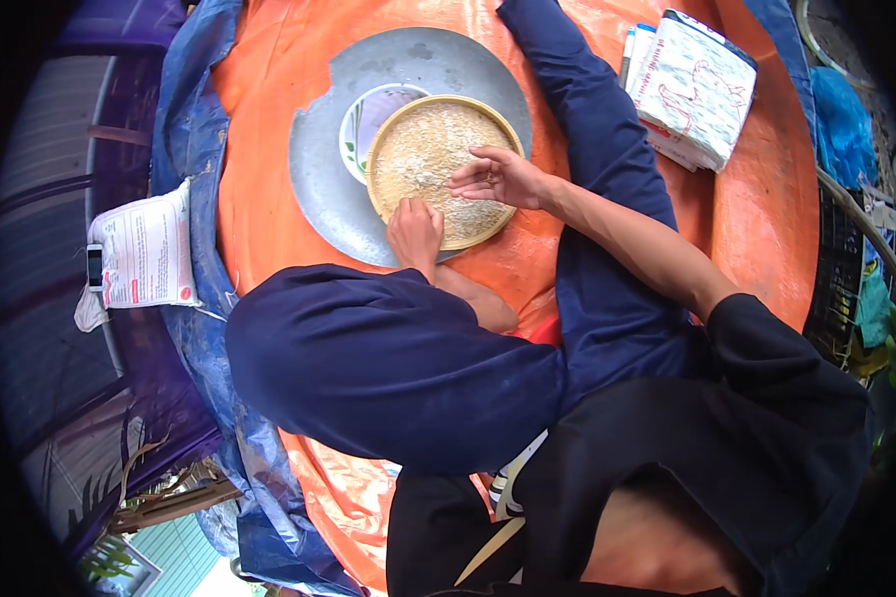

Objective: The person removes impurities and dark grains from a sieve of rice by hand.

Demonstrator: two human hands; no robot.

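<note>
A shallow round basket (516, 129) with a tan rim holds a layer of pale grain (423, 139), with whiter flecks toward its middle. My left hand (415, 234) is closed on the near left part of the rim, its fingers curled over the edge. Over the right side of the grain is my right hand (496, 177), palm turned inward, fingers loosely apart and nothing gripped. Partly under the basket shows a white plate with green leaf patterns (353, 134). Both overlap a large round grey metal tray (314, 199) with a ragged upper-left edge.
An orange tarp (259, 199) covers the ground, edged by blue sheeting (184, 129). My stretched-out leg (607, 129) lies right of the tray. Printed sacks (697, 90) rest at the upper right. A white sack (149, 249) with a phone (95, 267) lies at left.
</note>
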